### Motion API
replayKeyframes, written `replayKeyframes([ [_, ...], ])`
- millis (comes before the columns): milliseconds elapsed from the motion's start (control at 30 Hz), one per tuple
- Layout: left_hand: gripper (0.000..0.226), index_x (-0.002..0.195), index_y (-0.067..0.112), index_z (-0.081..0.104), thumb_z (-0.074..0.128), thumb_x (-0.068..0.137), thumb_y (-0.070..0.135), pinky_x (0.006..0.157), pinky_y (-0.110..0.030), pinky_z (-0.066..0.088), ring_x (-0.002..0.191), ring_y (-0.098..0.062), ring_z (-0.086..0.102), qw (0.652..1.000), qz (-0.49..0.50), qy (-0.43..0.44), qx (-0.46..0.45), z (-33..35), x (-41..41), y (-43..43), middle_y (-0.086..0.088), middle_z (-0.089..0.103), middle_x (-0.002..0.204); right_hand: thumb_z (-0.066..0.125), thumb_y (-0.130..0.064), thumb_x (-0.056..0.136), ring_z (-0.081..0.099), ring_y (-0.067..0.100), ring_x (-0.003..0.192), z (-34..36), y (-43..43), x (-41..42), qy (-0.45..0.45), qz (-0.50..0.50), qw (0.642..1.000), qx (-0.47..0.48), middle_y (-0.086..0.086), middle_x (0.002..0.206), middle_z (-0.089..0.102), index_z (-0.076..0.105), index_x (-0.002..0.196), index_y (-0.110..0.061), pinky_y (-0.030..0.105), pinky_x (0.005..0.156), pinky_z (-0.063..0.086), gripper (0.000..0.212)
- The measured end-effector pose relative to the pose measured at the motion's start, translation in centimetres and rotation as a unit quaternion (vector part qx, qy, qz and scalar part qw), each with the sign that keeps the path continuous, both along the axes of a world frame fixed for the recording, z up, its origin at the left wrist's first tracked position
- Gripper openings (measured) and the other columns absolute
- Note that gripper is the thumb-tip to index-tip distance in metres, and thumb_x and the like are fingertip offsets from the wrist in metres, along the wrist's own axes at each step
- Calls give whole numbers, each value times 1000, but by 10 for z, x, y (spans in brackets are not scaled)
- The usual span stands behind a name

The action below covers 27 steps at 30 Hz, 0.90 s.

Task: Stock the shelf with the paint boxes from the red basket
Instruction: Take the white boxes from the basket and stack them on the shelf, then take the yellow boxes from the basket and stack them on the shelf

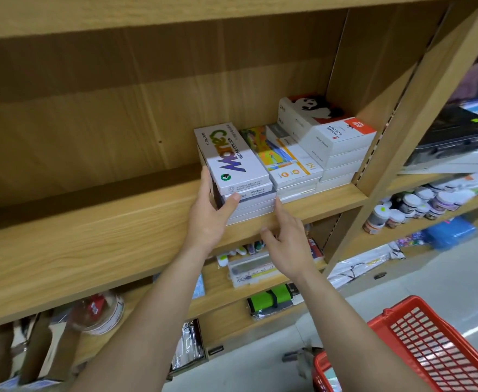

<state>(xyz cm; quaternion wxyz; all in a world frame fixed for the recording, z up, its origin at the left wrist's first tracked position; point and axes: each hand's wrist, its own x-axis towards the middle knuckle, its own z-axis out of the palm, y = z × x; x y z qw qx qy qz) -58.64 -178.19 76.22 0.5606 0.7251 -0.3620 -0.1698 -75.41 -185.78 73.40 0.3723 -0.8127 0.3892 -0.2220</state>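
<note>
A stack of white watercolour paint boxes (232, 159) lies on the wooden shelf (90, 241), right of its middle. My left hand (209, 216) grips the stack's left front corner, thumb on the front face and fingers along the left side. My right hand (285, 241) is at the shelf's front edge, fingers apart, one fingertip touching the stack's lower right corner. To the right are a colourful-topped stack (288, 162) and a taller panda-printed stack (334, 137). The red basket (418, 343) sits on the floor at the lower right; its contents are hidden.
The left half of the shelf is bare wood. An upright post (396, 131) bounds it on the right. Beyond it a shelf holds small paint jars (418, 207). Lower shelves carry pencil cases, packets and a green pouch (271, 301). Grey floor lies to the right.
</note>
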Motion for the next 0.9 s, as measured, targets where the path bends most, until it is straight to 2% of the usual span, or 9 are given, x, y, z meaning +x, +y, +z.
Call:
replayKeyframes([
  [100, 79, 163, 32, 17, 64, 99, 37, 112, -42, 45, 138, -13, 50, 997, -8, -66, 27, 4, 4, -1, 9, 48, 158, 54, -28, 104, 35, 23, 146, 1, 2, -1, 9, 5, 1000, -6, 0, 163, 46, 15, 169, -21, 44, 122, 33, 75],
  [167, 78, 164, 29, 17, 62, 101, 37, 113, -42, 43, 141, -18, 47, 993, -14, -98, 56, 7, 7, -4, 3, 44, 161, 55, -30, 104, 35, 23, 146, 0, 4, 0, 15, 5, 1000, -16, 0, 164, 45, 15, 168, -20, 43, 122, 33, 76],
  [333, 76, 164, 27, 19, 61, 101, 39, 115, -41, 39, 144, -22, 44, 985, -18, -137, 99, 16, 10, -3, 0, 41, 163, 57, -30, 104, 37, 26, 145, 2, 8, 1, 19, 0, 1000, -24, 3, 162, 45, 15, 168, -18, 46, 119, 38, 77],
  [433, 71, 162, 22, 29, 62, 100, 36, 117, -33, 34, 146, -21, 41, 980, 17, -187, 68, 24, -1, 13, 0, 41, 163, 60, -30, 103, 40, 26, 147, 2, 17, -13, -13, -22, 999, -21, 3, 160, 48, 26, 166, -18, 36, 117, 37, 72],
  [533, 48, 142, 27, 54, 60, 95, 40, 105, -29, 42, 128, -12, 53, 972, 9, -233, -31, 20, -35, 44, 14, 54, 139, 62, -37, 102, 44, 26, 147, -13, 20, -48, -2, -72, 997, -25, 6, 159, 50, 33, 163, -16, 43, 120, 38, 71],
  [600, 34, 125, 32, 61, 59, 92, 40, 93, -26, 46, 113, -6, 57, 970, -60, -233, -37, 3, -68, 59, 23, 53, 122, 65, -41, 100, 50, 29, 141, -30, 18, -83, 28, -114, 993, -21, 10, 153, 54, 36, 161, -13, 43, 116, 42, 73],
  [700, 31, 119, 30, 65, 60, 90, 41, 89, -29, 49, 109, -9, 60, 960, -188, -197, 67, -39, -121, 58, 16, 60, 119, 70, -39, 98, 49, 36, 141, -61, 11, -150, 83, -179, 980, 8, 18, 152, 54, 37, 160, -7, 45, 114, 40, 77],
  [767, 31, 122, 27, 66, 66, 92, 37, 90, -27, 46, 112, -10, 60, 938, -258, -170, 158, -74, -153, 45, 12, 63, 122, 73, -37, 96, 50, 39, 139, -85, 8, -203, 117, -232, 965, 31, 21, 149, 56, 41, 157, -5, 45, 113, 40, 76],
  [900, 35, 123, 18, 68, 73, 91, 31, 80, -17, 37, 105, -11, 61, 895, -338, -121, 264, -148, -209, 10, 3, 66, 119, 78, -28, 92, 55, 45, 133, -144, 8, -307, 168, -334, 923, 91, 31, 141, 59, 50, 148, 5, 44, 112, 41, 70],
])
